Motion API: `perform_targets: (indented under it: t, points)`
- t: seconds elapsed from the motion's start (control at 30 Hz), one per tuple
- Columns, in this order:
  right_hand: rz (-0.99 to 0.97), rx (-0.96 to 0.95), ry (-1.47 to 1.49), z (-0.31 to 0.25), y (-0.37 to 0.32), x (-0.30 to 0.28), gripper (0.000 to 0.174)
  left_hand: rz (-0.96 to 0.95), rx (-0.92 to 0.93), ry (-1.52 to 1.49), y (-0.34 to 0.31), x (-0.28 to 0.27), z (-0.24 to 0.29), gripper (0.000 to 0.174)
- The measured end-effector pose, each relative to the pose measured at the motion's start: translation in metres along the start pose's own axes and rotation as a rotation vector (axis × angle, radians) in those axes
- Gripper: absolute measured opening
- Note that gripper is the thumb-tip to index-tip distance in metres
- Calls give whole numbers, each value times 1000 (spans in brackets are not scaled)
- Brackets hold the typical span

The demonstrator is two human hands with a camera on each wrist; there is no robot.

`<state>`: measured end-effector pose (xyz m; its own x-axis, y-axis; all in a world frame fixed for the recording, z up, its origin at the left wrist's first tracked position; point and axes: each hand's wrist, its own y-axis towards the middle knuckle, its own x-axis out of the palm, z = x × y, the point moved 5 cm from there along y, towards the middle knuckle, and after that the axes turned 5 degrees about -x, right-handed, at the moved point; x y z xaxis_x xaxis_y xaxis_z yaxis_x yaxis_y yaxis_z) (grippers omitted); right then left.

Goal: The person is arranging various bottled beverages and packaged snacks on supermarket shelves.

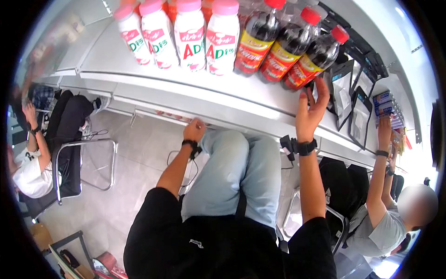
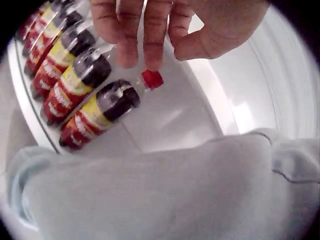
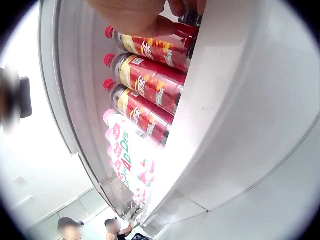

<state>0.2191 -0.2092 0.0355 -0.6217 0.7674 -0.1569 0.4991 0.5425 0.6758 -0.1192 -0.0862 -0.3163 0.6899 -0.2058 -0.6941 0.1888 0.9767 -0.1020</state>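
Note:
In the head view my right hand (image 1: 312, 111) is raised at the shelf's front edge, its fingers at the lower side of the rightmost dark cola bottle (image 1: 316, 58) with a red cap. The right wrist view shows that hand (image 3: 135, 15) overlapping the top cola bottle (image 3: 160, 47) of the row; part of its label is covered. My left hand (image 1: 194, 130) is low, by the shelf underneath. In the left wrist view, the left hand's loosely bent fingers (image 2: 152, 42) hang over a red bottle cap (image 2: 152, 79), one fingertip right at it. That cola bottle (image 2: 100, 112) heads a row of several.
White milk-drink bottles (image 1: 190, 39) with pink caps stand left of the colas. Black pouches (image 1: 360, 116) and small boxes (image 1: 385, 104) lie to the right. Another person (image 1: 385, 218) reaches to the shelf at right; a metal-framed chair (image 1: 111, 162) stands at left.

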Motion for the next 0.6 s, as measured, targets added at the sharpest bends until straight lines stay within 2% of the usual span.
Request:
perform_targets:
  t: [0.03, 0.1, 0.17, 0.2, 0.23, 0.3, 0.4, 0.43, 0.6]
  points:
    - [1, 5, -11, -1, 0, 0, 59, 2, 2, -43, -6, 12, -15, 24]
    - [15, -2, -31, -3, -1, 2, 58, -85, 195, -194, -25, 22, -19, 40]
    - [5, -25, -12, -6, 1, 4, 58, -15, 277, -56, -22, 42, -35, 56]
    - [3, -31, -41, -8, 0, 5, 59, 79, 349, 72, -13, 56, -50, 61]
    - [0, -39, -73, -8, -1, 5, 60, -117, 11, 27, -6, 57, -42, 57]
    - [-30, -99, -194, -13, 0, 3, 62, -215, 21, 301, 16, 66, -31, 50]
    - [-7, -111, -208, -14, 3, 4, 63, -162, 77, 337, 29, 66, -1, 34]
    - [-1, -109, -227, -13, 2, 3, 64, -204, 77, 410, 34, 72, 1, 34]
    - [12, -90, -233, -9, 2, 3, 63, -95, 63, 368, 48, 93, -9, 40]
